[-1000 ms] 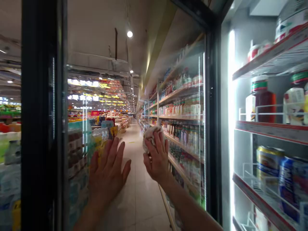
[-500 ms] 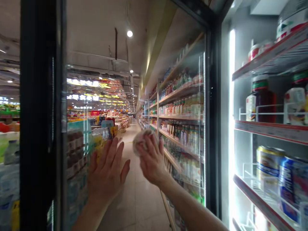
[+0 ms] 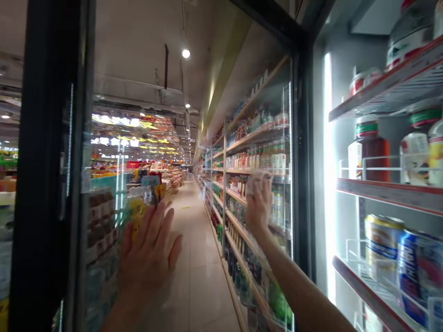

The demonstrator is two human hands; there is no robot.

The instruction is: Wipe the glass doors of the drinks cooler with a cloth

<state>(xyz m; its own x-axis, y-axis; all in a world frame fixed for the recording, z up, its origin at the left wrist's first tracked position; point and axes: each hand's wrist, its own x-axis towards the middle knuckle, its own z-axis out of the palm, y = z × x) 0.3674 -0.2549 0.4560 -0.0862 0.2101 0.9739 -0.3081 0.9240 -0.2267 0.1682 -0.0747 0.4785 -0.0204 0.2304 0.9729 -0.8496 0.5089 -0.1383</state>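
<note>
An open glass cooler door with a black frame stands in front of me. My left hand lies flat against the glass, fingers spread. Farther right and higher, my right hand presses a crumpled pale cloth to the glass near the door's hinge side. The hand and cloth are smeared by motion.
The lit cooler interior at the right holds bottles and cans on wire shelves. Through the glass I see a long shop aisle with stocked shelves on both sides.
My right hand has swept the cloth across the glass from the middle to the right and upward. The left hand stays flat on the glass, slightly lower in view.
</note>
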